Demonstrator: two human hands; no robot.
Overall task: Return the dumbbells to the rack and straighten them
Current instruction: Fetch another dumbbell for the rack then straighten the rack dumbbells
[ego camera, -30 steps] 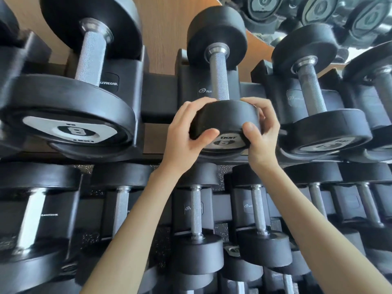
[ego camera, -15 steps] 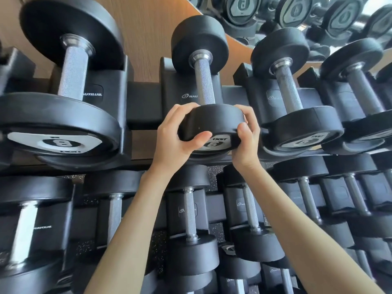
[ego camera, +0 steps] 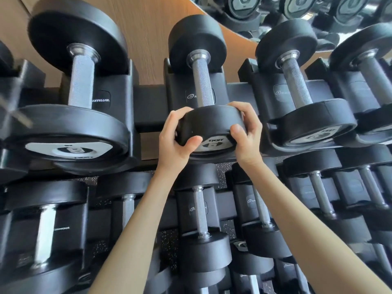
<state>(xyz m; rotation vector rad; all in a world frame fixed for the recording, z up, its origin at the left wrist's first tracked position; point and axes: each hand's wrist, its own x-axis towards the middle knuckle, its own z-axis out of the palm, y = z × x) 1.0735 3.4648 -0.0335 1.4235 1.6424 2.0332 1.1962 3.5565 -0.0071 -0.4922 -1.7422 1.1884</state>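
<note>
Dumbbell [ego camera: 202, 83] is sitting on the rack [ego camera: 148, 107], top row, between a larger dumbbell [ego camera: 70, 132] and a right neighbour [ego camera: 307, 122]. Left hand [ego camera: 176, 136] and right hand [ego camera: 247, 132] are still gripping its near head, as before.

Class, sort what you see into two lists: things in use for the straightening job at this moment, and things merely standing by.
In use:
left hand and right hand, gripping the near head of the small dumbbell
its rack cradle

Standing by:
large dumbbell marked 8
neighbouring dumbbell, right
lower-row dumbbells
wooden wall
</note>
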